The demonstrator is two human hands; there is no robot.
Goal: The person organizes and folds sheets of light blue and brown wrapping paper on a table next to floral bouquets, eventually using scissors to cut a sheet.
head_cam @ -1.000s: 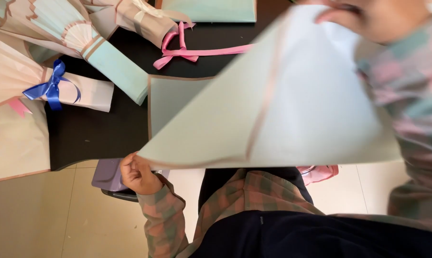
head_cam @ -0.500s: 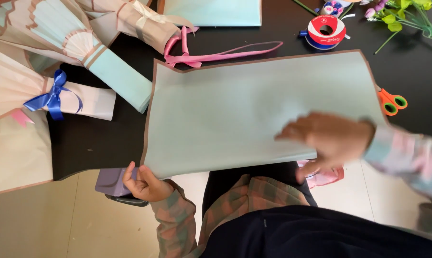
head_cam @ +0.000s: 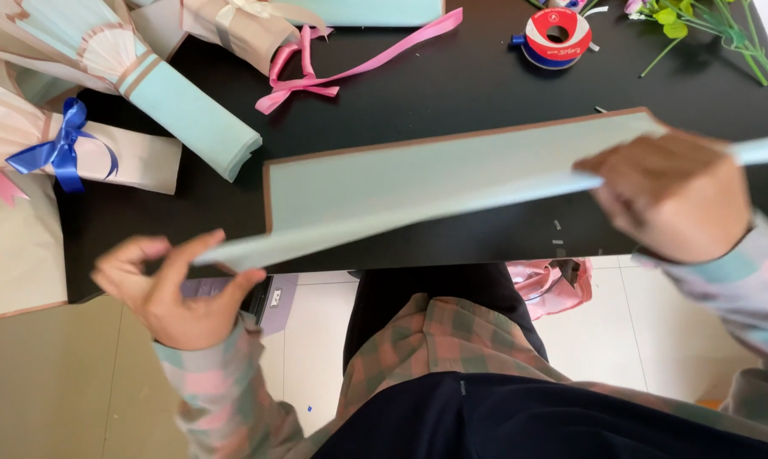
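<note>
The left hand (head_cam: 176, 293) pinches the near left corner of a big sheet of light blue paper (head_cam: 452, 183). The thumb and fingers are closed on that corner. The right hand (head_cam: 673, 200) grips the right end of the same paper, with its fingers closed over the edge. The near edge of the paper is lifted up off the black surface (head_cam: 452, 93). The far edge, which has a brown border, lies low near the middle of the surface.

A pink ribbon (head_cam: 341, 64) lies near the far edge of the surface. A red and blue roll of tape (head_cam: 556, 38) sits by the far edge, to the right of the ribbon. Green flower stems (head_cam: 698, 34) lie in the far right corner. At the far left corner is a folded blue and tan paper wrap (head_cam: 159, 93). Just in front of it, by the left edge, is a cream wrap tied with a blue bow (head_cam: 61, 149). A pink bag (head_cam: 554, 285) shows below the near edge of the surface.
</note>
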